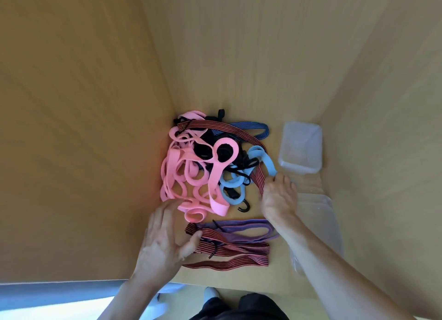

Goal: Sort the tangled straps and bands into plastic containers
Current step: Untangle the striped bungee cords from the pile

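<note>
Walls (83, 104) hem the tangle (203, 166); a clear container (318, 149) sits beyond the right hand (278, 196).

Nearer clear plastic container (328, 213) partly covered by right forearm (318, 255), black hooked cords (204, 149) largely buried under pink elastic bands (189, 176).

No text, label, brand, number or sign can be read on anything in this view.

Wooden surface (239, 85) — tangled bands (191, 171); clear container (300, 147); striped straps (234, 250).
</note>
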Available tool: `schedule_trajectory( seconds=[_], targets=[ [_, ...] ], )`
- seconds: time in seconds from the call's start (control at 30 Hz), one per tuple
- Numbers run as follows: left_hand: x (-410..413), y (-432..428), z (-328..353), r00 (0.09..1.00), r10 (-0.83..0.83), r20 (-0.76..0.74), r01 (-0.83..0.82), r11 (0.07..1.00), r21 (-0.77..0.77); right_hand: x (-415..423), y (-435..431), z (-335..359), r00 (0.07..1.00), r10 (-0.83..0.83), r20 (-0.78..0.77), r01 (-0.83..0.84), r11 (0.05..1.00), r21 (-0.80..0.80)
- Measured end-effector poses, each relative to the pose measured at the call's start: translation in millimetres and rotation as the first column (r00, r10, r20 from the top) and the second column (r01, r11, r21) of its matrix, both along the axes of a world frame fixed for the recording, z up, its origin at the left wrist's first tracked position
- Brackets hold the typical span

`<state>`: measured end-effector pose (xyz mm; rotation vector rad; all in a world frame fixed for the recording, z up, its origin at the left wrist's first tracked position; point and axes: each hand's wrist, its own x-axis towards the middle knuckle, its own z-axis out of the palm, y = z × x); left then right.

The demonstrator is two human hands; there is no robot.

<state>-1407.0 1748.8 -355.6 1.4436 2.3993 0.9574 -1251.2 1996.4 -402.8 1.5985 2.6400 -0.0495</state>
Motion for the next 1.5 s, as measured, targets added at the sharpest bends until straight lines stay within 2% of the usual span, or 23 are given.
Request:
schedule_trajectory(
  seconds=[0.07, 0.17, 0.27, 0.37, 0.5, 0.57, 0.7, 0.93, 1.0, 1.07, 1.17, 1.27, 1.37, 1.43, 1.5],
  targets=[
    [2.2, -1.5, -0.6, 1.000, 0.008, 0.008, -0.008, 1.000, -0.013, 1.6, 1.9, 2.4, 1.000, 0.020, -0.020, -0.021, 1.000, -0.021],
    [6.6, 2.4, 2.9, 1.000, -0.004, 0.009, 0.004, 1.000, -0.026, 5.1, 3.2, 16.2, 0.988, 0.017, -0.154, -0.031, 0.996, -0.089],
    [5.8, 15.9, 8.4, 0.999, -0.043, 0.001, 0.043, 0.997, -0.057, -1.4, 12.5, 49.3, 0.949, -0.092, -0.300, 0.031, 0.979, -0.202],
    [5.2, 36.3, 13.1, 0.998, -0.046, 0.038, 0.050, 0.993, -0.105, -14.2, 31.7, 88.0, 0.924, -0.195, -0.330, 0.061, 0.924, -0.377],
    [4.9, 66.4, 25.0, 0.994, -0.100, 0.035, 0.104, 0.987, -0.123, -19.3, 55.1, 133.2, 0.766, -0.335, -0.549, -0.052, 0.819, -0.572],
    [4.5, 81.0, 31.1, 0.992, -0.124, 0.026, 0.126, 0.986, -0.106, -21.2, 63.8, 151.8, 0.752, -0.324, -0.574, -0.121, 0.788, -0.604],
    [2.3, 103.9, 42.1, 0.989, -0.150, -0.018, 0.148, 0.986, -0.075, -26.7, 70.4, 182.9, 0.757, -0.223, -0.614, -0.190, 0.824, -0.534],
    [-9.5, 142.8, 79.1, 0.989, -0.141, -0.032, 0.142, 0.990, 0.012, -40.1, 79.0, 242.0, 0.600, -0.175, -0.781, -0.286, 0.864, -0.413],
    [-7.4, 161.1, 96.9, 0.992, -0.111, 0.066, 0.106, 0.992, 0.067, -43.7, 82.8, 259.7, 0.586, -0.126, -0.801, -0.319, 0.872, -0.371],
    [-4.9, 181.3, 115.4, 0.965, -0.094, 0.246, 0.066, 0.991, 0.120, -48.4, 85.6, 275.2, 0.619, -0.044, -0.784, -0.350, 0.878, -0.325],
    [-4.3, 205.5, 131.1, 0.843, -0.104, 0.528, 0.040, 0.991, 0.131, -56.6, 84.7, 290.3, 0.685, 0.098, -0.722, -0.388, 0.888, -0.248],
    [-9.3, 216.1, 128.0, 0.830, -0.097, 0.550, 0.062, 0.995, 0.081, -58.9, 82.0, 295.1, 0.659, 0.170, -0.732, -0.441, 0.876, -0.194],
    [-19.7, 213.6, 120.2, 0.807, -0.141, 0.573, 0.106, 0.990, 0.095, -53.2, 84.6, 290.5, 0.666, 0.199, -0.719, -0.443, 0.881, -0.168],
    [-27.2, 209.6, 116.2, 0.782, -0.174, 0.599, 0.150, 0.984, 0.091, -48.2, 90.2, 284.3, 0.665, 0.171, -0.727, -0.408, 0.899, -0.162],
    [-34.3, 206.1, 111.9, 0.762, -0.198, 0.616, 0.170, 0.980, 0.105, -45.1, 94.9, 277.1, 0.616, 0.117, -0.779, -0.369, 0.916, -0.154]
  ],
)
